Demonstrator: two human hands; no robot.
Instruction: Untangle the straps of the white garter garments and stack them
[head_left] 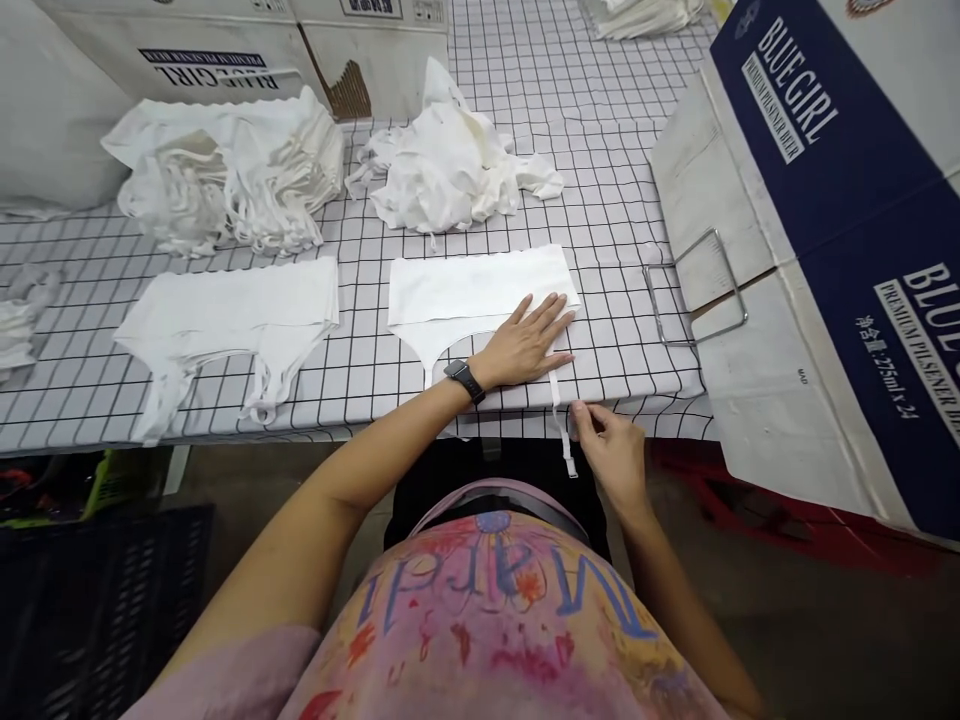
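A white strappy bra top [480, 285] lies flat on the table, its wide band toward the far side and its straps toward me. My left hand [527, 343], a dark watch on the wrist, rests palm down on its right part with fingers stretched. From under that hand a thin white strap [557, 405] with a small slider hangs over the table's front edge. Just right of the strap is my right hand [613, 450], thumb and fingers pinched together; whether anything is between them I cannot make out. To the left lies a neat stack of similar tops [240, 300].
Behind are a thick folded pile of white tops [232, 170] and a crumpled heap of white garments [457, 160]. A large blue and white carton [817, 250] stands at the right, a metal wire frame [701, 290] against it. More cartons [232, 60] line the back left.
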